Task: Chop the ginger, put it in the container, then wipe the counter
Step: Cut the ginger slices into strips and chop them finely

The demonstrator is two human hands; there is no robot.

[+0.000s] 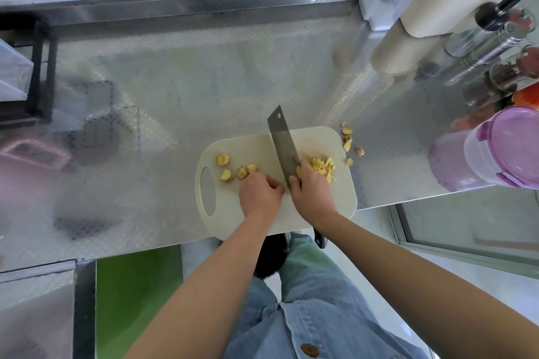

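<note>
Steel table [204,81] carries a pale cutting board [250,151], with the purple-lidded container [510,148] well apart at the right edge. The right hand [313,192] grips the cleaver [283,143], its blade running away from the person. The left hand [259,194] curls just beside the blade (what it holds I cannot tell). Uncut ginger slices [226,175] lie to the left, nearer this hand; the chopped ginger [322,167] lies right of the blade.

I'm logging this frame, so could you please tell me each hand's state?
Left hand: curled beside the blade of the grey steel cleaver; what it holds cannot be told.
Right hand: grips that cleaver.
</note>
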